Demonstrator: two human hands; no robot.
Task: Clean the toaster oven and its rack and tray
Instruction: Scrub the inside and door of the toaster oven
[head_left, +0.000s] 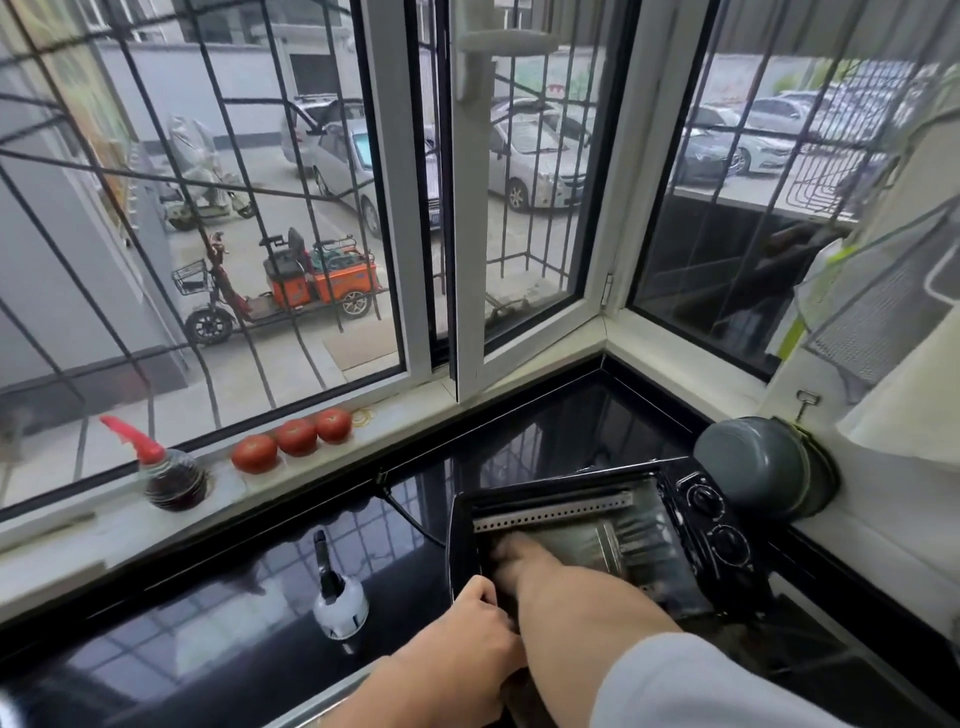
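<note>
The right hand is reached deep into the open toaster oven, fingers down against the floor of the cavity; whether they clutch a cloth or lie flat I cannot tell, since the blur and the dim interior hide the fingertips. The left hand grips the near left edge of the oven's front frame, fingers curled over the black rim. A grey sleeve covers the right upper arm.

The toaster oven sits on the glossy black bench, near its right corner, turned with the opening facing up toward the camera. A perforated metal strip runs across the upper part of the cavity, and two black knobs sit on the panel at the right side. A black cord trails from the oven's left rear across the bench.

Just left of the oven stands a small white bottle with a black nozzle. Touching the oven's far right corner is a grey pot lying on its side. On the pale windowsill behind lie three tomatoes in a row, and further left a dark sauce bottle with a red spout
</note>
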